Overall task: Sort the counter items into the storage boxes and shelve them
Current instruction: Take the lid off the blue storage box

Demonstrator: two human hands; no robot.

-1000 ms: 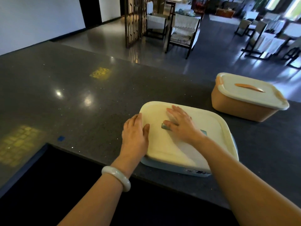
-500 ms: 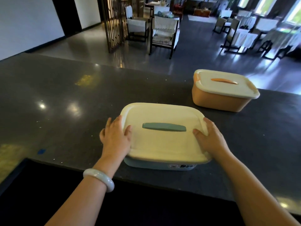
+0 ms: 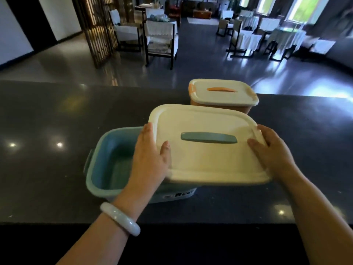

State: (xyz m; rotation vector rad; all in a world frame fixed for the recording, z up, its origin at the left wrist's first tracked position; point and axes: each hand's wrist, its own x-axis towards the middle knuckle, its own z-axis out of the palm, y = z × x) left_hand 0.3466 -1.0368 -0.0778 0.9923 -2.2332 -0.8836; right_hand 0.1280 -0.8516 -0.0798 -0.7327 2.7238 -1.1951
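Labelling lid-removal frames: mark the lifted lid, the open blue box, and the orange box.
cream lid (image 3: 206, 161): head view, flat top below its handle.
blue storage box (image 3: 112, 159): head view, exposed inside wall.
orange storage box (image 3: 222, 95): head view, closed lid's top surface.

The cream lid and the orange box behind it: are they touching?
Cannot tell. In the head view the cream lid, held up by both hands, overlaps the orange box, hiding any gap.
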